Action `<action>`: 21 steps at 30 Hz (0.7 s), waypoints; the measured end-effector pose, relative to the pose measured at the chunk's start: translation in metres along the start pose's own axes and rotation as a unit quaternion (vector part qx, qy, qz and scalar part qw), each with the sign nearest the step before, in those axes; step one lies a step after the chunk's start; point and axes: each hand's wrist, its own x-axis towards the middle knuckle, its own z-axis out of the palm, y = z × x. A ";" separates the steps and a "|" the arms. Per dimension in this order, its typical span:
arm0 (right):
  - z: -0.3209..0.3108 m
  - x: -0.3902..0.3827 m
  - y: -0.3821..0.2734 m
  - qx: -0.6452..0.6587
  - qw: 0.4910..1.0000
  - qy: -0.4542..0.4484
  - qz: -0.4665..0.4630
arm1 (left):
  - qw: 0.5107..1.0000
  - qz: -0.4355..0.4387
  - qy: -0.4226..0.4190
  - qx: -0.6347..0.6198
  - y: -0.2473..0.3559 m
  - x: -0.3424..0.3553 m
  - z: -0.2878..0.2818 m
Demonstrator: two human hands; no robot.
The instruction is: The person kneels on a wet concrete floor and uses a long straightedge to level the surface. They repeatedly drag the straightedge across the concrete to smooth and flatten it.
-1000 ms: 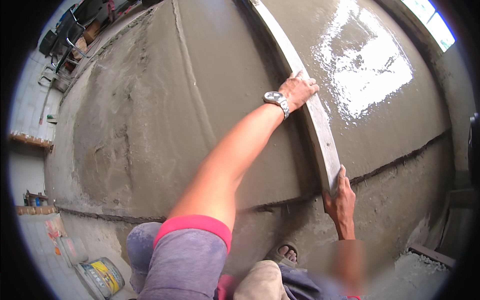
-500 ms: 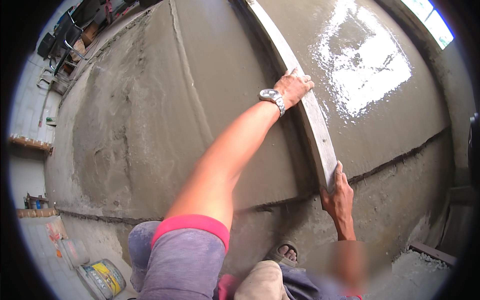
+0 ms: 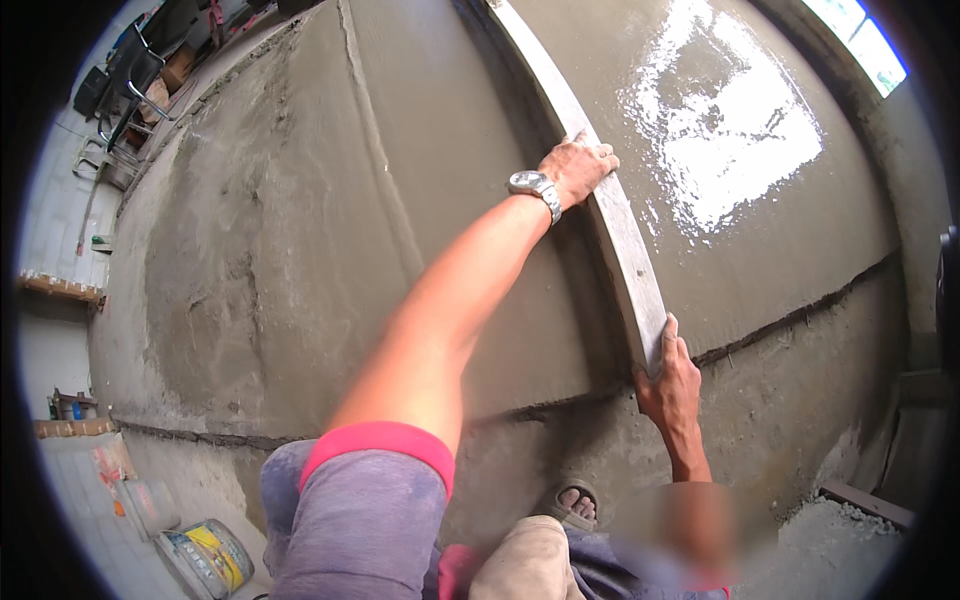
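Observation:
A long pale straightedge board (image 3: 630, 260) lies on the wet grey screed (image 3: 490, 290), running from the top centre down toward me at the right. My left hand (image 3: 578, 172), below a silver wristwatch (image 3: 535, 185), is closed over the board's middle stretch. My right hand (image 3: 668, 385) grips the near end, its fingers along the side and tip. Right of the board the screed (image 3: 800, 220) is glossy with water and reflected light; left of it are a long ridge and rougher patches.
My sandalled foot (image 3: 575, 505) is on the rough lower strip before a cracked edge. A bucket (image 3: 200, 555) stands at lower left. A black chair (image 3: 135, 75) and clutter line the upper-left wall. A short bar (image 3: 862, 505) lies at lower right beside gravel, and a window (image 3: 860, 40) shows at upper right.
Both hands have moved slightly leftward and up in the picture, carrying the board left across the screed. Their grip looks the same.

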 end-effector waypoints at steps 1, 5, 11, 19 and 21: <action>0.000 0.004 -0.001 -0.004 1.000 -0.002 0.005 | 1.000 -0.014 0.005 -0.001 0.002 0.001 -0.004; -0.004 0.004 -0.009 0.010 0.999 -0.032 0.003 | 0.999 -0.013 0.047 0.013 -0.004 -0.006 -0.002; -0.001 -0.021 -0.007 0.019 0.999 -0.020 -0.016 | 0.999 0.004 0.038 0.005 0.008 -0.025 0.003; -0.001 -0.051 -0.008 0.036 0.999 -0.026 -0.025 | 0.996 0.039 0.080 0.030 0.020 -0.051 0.012; 0.002 -0.049 -0.010 0.027 0.999 -0.013 -0.031 | 0.997 0.043 0.064 0.027 0.015 -0.047 0.010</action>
